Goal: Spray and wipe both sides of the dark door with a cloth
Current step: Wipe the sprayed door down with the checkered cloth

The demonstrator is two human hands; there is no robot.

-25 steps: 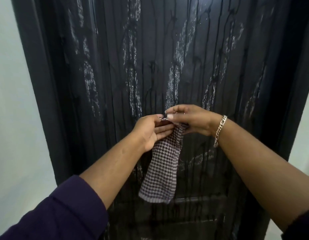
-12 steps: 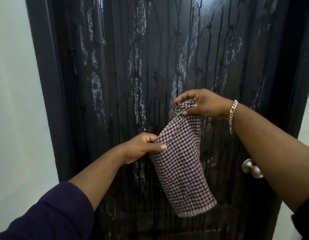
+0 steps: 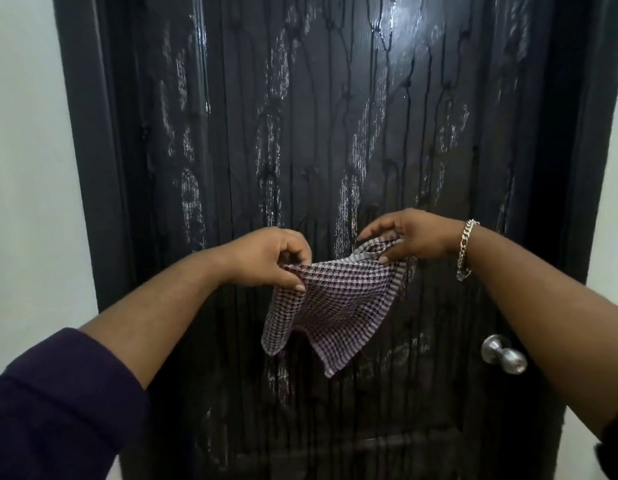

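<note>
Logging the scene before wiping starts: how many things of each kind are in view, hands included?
Hands: 2, left hand and right hand, both pinching the cloth
Checked cloth: 1
Dark door: 1
Metal doorknob: 1
Chain bracelet: 1
Total: 6

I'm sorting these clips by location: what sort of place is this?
Probably an indoor doorway in a home, though little else shows. A dark door with a round metal knob sits between plain pale walls, and its face is streaked with wet runs.
</note>
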